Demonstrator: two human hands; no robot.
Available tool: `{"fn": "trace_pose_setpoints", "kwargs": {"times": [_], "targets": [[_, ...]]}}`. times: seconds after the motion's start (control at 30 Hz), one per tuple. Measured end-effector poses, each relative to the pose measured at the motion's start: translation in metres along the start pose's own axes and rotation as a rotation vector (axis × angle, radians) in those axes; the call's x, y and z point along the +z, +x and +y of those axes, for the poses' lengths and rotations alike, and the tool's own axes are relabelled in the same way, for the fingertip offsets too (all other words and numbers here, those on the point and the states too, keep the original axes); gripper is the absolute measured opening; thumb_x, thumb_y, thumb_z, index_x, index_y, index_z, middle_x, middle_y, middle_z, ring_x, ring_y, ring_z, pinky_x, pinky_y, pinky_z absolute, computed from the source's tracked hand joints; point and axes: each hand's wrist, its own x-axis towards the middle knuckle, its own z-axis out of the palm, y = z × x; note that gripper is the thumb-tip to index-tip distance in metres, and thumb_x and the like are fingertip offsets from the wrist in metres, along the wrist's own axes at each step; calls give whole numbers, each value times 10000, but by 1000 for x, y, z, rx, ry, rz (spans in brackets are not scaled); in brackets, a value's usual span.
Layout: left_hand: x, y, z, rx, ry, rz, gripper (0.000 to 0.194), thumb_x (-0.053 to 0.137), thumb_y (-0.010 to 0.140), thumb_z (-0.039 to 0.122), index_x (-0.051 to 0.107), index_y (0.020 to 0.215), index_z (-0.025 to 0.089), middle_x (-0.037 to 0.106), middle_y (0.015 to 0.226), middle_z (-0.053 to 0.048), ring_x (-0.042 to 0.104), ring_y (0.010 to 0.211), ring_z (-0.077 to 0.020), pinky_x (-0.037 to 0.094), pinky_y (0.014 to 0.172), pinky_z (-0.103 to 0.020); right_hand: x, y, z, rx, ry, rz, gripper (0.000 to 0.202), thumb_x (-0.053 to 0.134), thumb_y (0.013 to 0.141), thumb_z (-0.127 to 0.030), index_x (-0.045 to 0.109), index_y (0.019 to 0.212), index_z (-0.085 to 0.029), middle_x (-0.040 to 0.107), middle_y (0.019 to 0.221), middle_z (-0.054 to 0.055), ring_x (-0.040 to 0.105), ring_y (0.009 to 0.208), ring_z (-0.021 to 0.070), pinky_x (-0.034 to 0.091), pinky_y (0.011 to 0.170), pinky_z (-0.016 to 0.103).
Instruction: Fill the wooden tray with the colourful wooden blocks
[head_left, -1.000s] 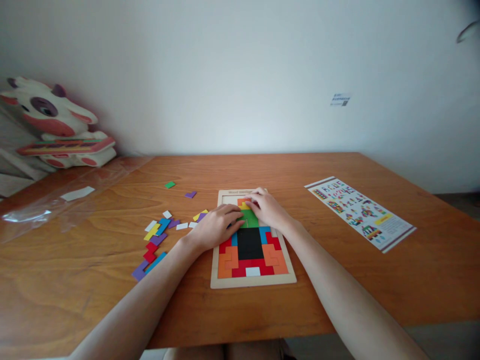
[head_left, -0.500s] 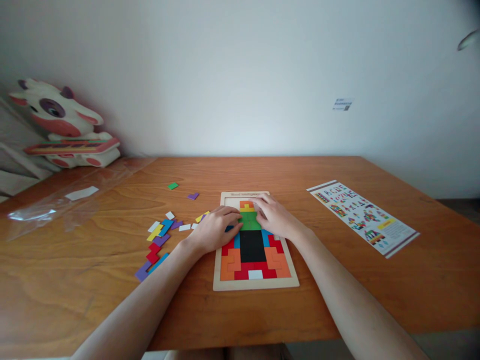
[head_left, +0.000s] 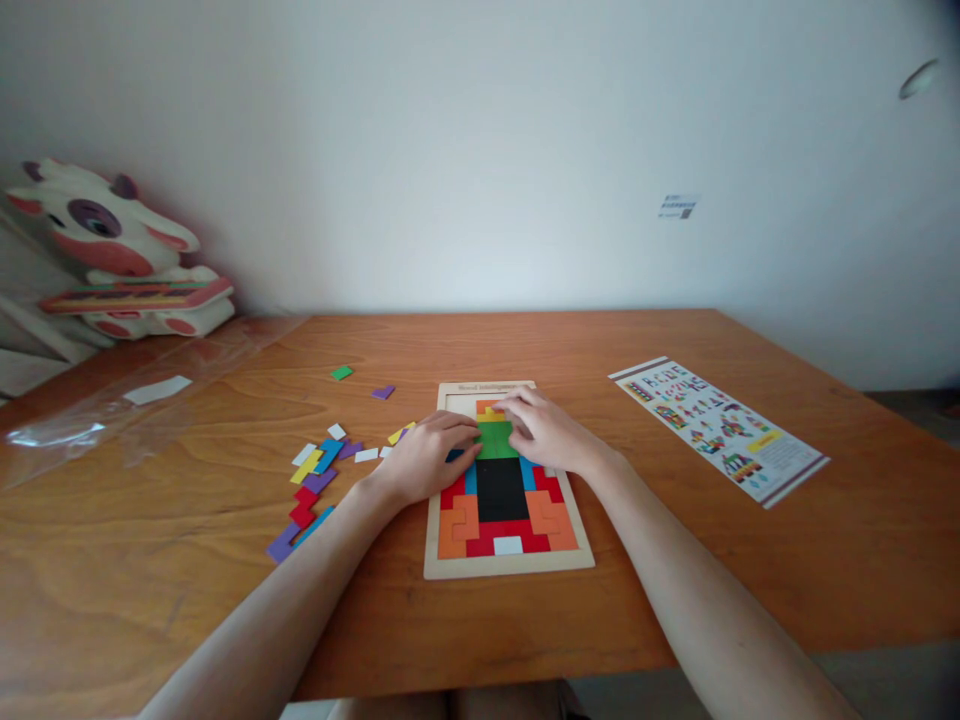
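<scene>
A wooden puzzle tray lies on the table, partly filled with flat coloured pieces. My left hand rests over its left side, fingers apart, with the tips at the edge of the green pieces. From the right, my right hand reaches over the tray. Its fingertips touch down by the yellow and orange pieces near the top, and its thumb is at the green pieces. Below sits a black block area, with orange pieces at the lower right. My hands hide parts of both sides.
Loose pieces in several colours lie left of the tray; a green one and a purple one are farther back. A printed pattern sheet lies right. Clear plastic wrapping and a cow toy keyboard are left.
The whole view has shifted slightly. My right fingertips have moved a little left, over the yellow and orange pieces; my left hand stays in place on the tray.
</scene>
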Motion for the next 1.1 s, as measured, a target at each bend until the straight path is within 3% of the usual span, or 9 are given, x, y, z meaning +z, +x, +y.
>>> {"fn": "trace_pose_setpoints", "kwargs": {"times": [0.3,0.5,0.67,1.1], "targets": [[-1,0,1,-36,20,-14,218,548,955,274,709,1066,176,712,1128,-103,677,1025,-222,570,933,-385,5,2,4,22,48,88,338,476,952,-134,626,1244,-220,602,1140,103,607,1056,213,501,990,444],[-5,2,5,4,2,-37,207,532,965,253,718,1035,194,731,1105,-84,674,1043,-214,563,946,-383,5,2,2,12,-15,72,343,540,951,-186,640,1269,-268,608,1190,92,594,1131,229,487,1025,454],[-5,3,5,13,1,-42,209,527,965,243,722,1022,195,734,1100,-83,676,1037,-213,563,947,-381,8,3,7,-42,-101,66,301,518,974,-203,698,1215,-215,621,1275,128,576,1196,251,468,1048,472],[-5,3,6,14,9,-46,219,516,970,254,719,1029,195,734,1093,-80,677,1037,-214,561,943,-378,7,5,6,-54,-83,61,251,547,962,-205,756,1100,-216,704,1217,119,623,1170,244,486,1024,486]]}}
